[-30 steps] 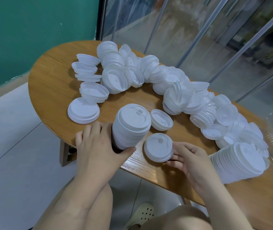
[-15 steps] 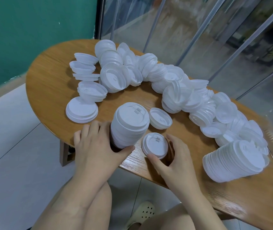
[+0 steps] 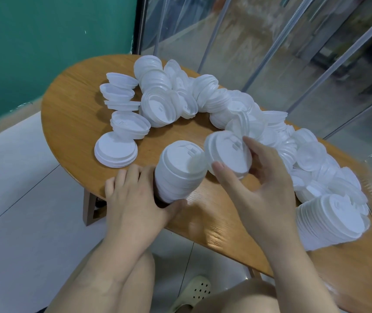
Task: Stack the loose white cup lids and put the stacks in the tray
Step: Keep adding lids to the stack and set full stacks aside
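The right hand [image 3: 261,188] has lifted the single lid [image 3: 228,154] off the tabletop [image 3: 72,114] and now pinches its rim, thumb near, fingers [image 3: 249,143] far, tilted, top face toward the camera. It hangs just right of the upright stack [image 3: 178,172], rims nearly touching; the left hand [image 3: 135,199] curls round the stack's base. Next, it seems, leftward and down. White, ribbed, tabbed lids.

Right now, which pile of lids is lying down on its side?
The long stack at the table's right end lies tipped on its side. The stack gripped by the left hand stands upright.
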{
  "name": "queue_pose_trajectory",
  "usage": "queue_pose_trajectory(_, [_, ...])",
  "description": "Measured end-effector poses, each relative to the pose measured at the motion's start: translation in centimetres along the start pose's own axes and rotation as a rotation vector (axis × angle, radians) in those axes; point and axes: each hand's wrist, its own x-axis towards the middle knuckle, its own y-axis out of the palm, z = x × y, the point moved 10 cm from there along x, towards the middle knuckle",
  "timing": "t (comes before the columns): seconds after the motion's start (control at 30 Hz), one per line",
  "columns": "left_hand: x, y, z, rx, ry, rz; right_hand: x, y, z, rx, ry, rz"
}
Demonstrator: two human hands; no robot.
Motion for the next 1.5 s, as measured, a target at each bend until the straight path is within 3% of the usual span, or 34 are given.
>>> queue_pose_trajectory(0.17, [0.0,-0.2,-0.1,0.0,0.001,-0.011,0.6,2.6,3.3,-0.013,-0.075,0.123])
queue_pose_trajectory(0.5, [0.0,-0.2,-0.2,-0.009,0.008,-0.02,-0.1,6.1,2.2,-0.118,-0.063,0.223])
queue_pose_trajectory(1.5, [-0.1,-0.7,-0.4,-0.038,0.028,-0.079,0.8,7.7,1.4,-0.134,0.054,0.291])
